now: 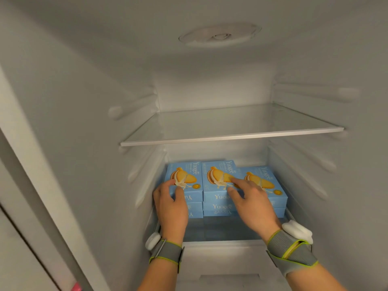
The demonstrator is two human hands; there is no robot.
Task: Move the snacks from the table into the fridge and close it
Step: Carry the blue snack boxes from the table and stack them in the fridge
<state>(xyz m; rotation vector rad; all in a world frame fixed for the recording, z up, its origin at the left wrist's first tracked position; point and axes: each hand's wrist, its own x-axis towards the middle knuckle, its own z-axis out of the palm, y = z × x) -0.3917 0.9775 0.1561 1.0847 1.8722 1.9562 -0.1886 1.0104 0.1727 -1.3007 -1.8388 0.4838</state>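
Note:
Several light-blue snack boxes with a biscuit picture lie in three stacks on the lower shelf of the open fridge [220, 234]. My left hand [170, 204] grips the top box of the left stack [186, 175], fingers curled over its front left corner. My right hand [249, 200] rests on the top box of the middle stack [218, 175], fingers lying over its top and front edge. The right stack [270, 181] sits a little lower, partly hidden behind my right hand. Both wrists wear grey straps.
A glass shelf [231, 137] spans the fridge above the boxes and carries nothing. White side walls with shelf ribs close in left and right. A drawer front [220, 263] lies below the lower shelf. The fridge's edge [31, 164] runs along the left.

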